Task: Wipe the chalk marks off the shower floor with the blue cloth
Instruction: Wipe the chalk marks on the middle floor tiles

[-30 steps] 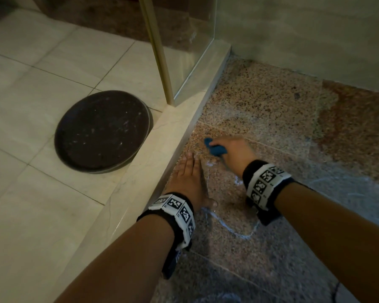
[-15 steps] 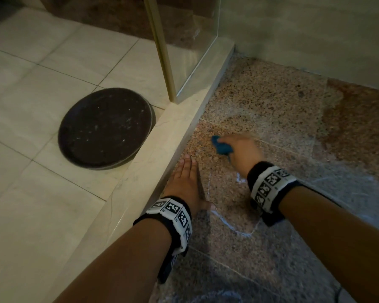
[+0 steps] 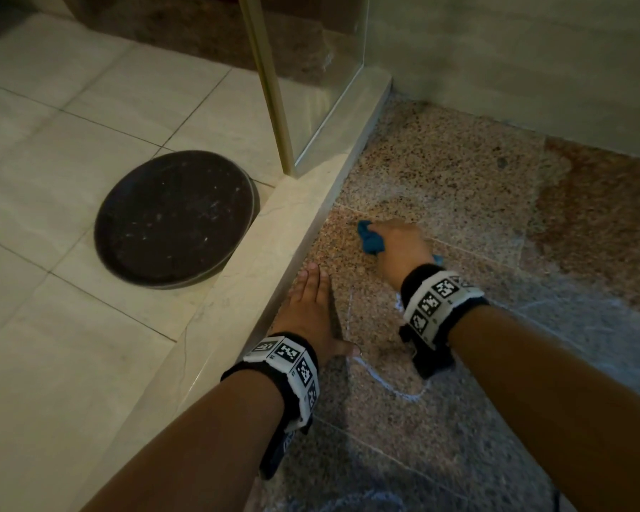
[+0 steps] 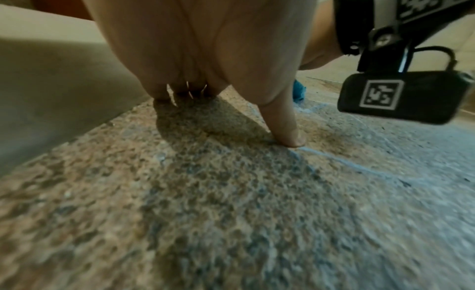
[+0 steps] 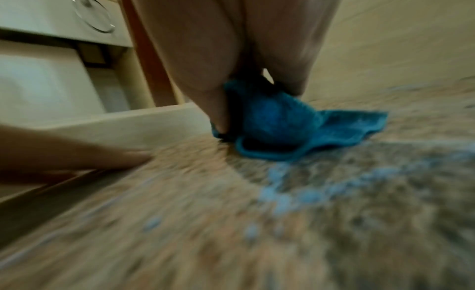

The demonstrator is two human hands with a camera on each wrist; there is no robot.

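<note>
While you kneel:
Right hand [image 3: 403, 249]: bunches blue cloth [image 3: 370, 240] against shower floor [image 3: 459, 201] near curb [image 3: 311, 216].
Left hand [image 3: 311, 312]: flat, fingers together, beside chalk marks [image 3: 385, 382].

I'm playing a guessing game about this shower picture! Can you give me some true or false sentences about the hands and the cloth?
1. The right hand grips the cloth. True.
2. The cloth is red. False: it is blue.
3. The left hand lies flat on the shower floor beside the curb. True.
4. The tray sits inside the shower. False: it lies outside the curb, on the pale tiles.
5. All the chalk is gone. False: a chalk line still curves on the floor near the left thumb.
</note>
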